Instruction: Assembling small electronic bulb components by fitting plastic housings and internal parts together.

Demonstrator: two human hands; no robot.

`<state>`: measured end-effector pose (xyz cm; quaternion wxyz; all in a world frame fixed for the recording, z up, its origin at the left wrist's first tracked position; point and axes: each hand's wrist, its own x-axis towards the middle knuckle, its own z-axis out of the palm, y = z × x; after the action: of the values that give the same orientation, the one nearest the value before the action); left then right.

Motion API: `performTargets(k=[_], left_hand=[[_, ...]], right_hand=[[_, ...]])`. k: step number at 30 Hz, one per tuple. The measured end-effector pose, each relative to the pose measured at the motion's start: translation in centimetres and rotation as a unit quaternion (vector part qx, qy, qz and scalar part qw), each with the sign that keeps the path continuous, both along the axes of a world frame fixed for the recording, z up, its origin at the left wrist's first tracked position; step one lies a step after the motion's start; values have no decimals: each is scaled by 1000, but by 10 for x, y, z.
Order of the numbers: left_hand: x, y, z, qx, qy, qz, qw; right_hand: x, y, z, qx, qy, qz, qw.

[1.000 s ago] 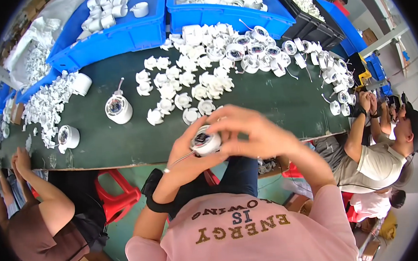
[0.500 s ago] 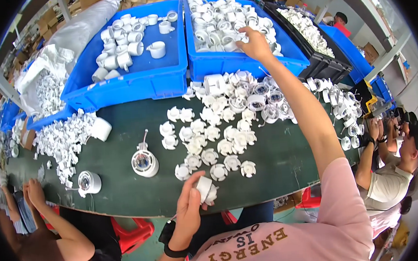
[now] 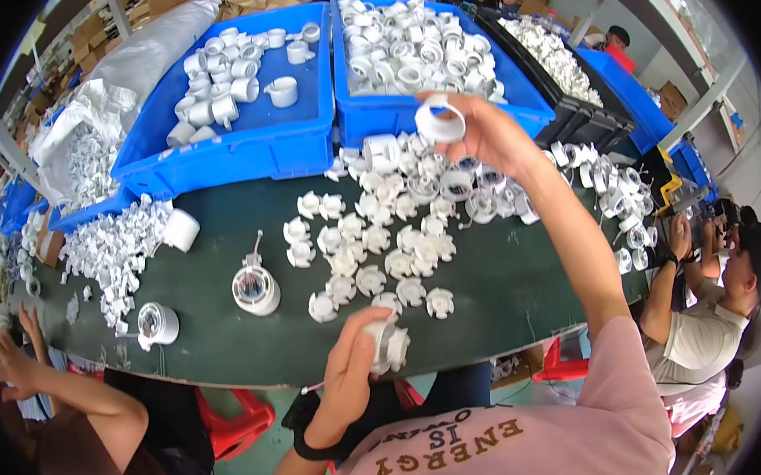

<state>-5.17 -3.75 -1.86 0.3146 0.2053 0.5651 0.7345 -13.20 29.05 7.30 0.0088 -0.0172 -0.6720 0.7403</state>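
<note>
My right hand [image 3: 495, 137] is closed on a white plastic ring [image 3: 430, 126], raised over the near wall of the right blue bin. Low at the table's front edge, my left hand [image 3: 352, 367] grips a white round plastic housing [image 3: 381, 334]. A finned white piece [image 3: 396, 349] is against that housing, and a thin lead pokes out beside my wrist. Between my hands lie loose white finned pieces [image 3: 370, 280]. Round housings with wires [image 3: 481, 204] are piled below my right hand. Another wired housing [image 3: 256, 290] stands alone on the green table.
The right blue bin [image 3: 390, 124] is full of white rings; the left blue bin [image 3: 217, 168] holds white cups. Small white clips [image 3: 113, 256] are heaped at left beside a white cup [image 3: 181, 230]. A black crate [image 3: 597, 121] stands far right. Co-workers sit on both sides.
My right hand has come out of the right bin toward me with a white ring in it. My left hand has turned the housing slightly. The left co-worker's hands have moved apart.
</note>
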Motion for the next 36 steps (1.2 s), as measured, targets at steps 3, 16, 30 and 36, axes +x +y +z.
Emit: performTargets(k=[3,16,30,36], left_hand=[[3,10,6,7,-19,21,1000],[22,38,20,-8,99,123,988],[36,35,35,-38,271,146,951],[44,32,37,-31,300,146,942]], right_hand=[[63,-50,-12,-55,-12,53,997],[185,-135,-56,148,218,-19,964],[195,-154,-57,280,260,-46,923],[199,-168,-71,215,286,-24,933]])
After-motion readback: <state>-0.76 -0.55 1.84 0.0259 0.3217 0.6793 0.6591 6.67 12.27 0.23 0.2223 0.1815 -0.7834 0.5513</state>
